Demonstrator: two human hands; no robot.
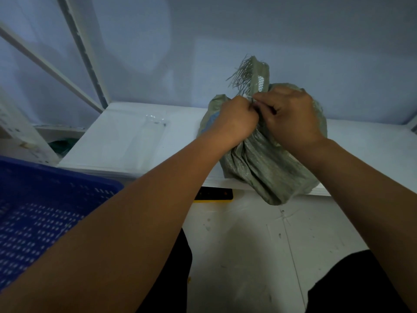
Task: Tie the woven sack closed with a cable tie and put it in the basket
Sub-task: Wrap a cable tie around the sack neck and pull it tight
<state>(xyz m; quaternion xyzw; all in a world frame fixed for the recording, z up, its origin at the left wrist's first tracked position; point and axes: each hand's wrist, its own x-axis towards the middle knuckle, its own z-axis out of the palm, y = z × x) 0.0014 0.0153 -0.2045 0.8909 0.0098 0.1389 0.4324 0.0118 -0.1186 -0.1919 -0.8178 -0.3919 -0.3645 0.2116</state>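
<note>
Green woven sack [266, 168] at the front edge of the white surface [135, 141], its base overhanging. Your left hand [237, 118] has its grip clamped round the gathered neck; your right hand [291, 114] pinches the white cable tie [248, 97] there. Expect soft, slick fabric that crumples: hold the cinched neck when lifting it to the blue basket [45, 211].

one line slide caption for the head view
On a white shelf, left hand grips the gathered neck of a green woven sack while right hand pinches the white cable tie
</note>
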